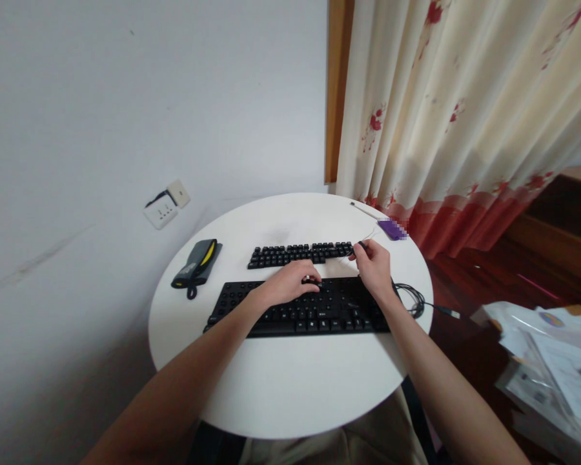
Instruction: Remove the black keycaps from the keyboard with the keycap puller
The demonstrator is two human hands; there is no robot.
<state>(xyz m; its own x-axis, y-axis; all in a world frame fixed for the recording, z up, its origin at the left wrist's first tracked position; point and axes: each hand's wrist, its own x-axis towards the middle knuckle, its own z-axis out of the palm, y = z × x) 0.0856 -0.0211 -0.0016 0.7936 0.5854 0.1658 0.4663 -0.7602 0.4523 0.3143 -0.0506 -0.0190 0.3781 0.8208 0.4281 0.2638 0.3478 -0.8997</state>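
A black keyboard (314, 323) lies across the round white table, and part of it has its keycaps off. Behind it, loose black keycaps (290, 255) stand in rows. My left hand (293, 281) is over the keyboard's upper middle, fingers curled around something small and dark that I cannot make out. At the right end of the keycap rows, my right hand (374, 266) pinches a small dark tool with thin wire loops (374, 234), which looks like a keycap puller. My right hand hides part of the keyboard's right side.
A grey and yellow pouch (198, 263) lies at the table's left. Toward the back right are a small brush (363, 210) and a purple item (392, 228). A coiled USB cable (416, 300) hangs past the right edge. Plastic bags (547, 361) lie at the right.
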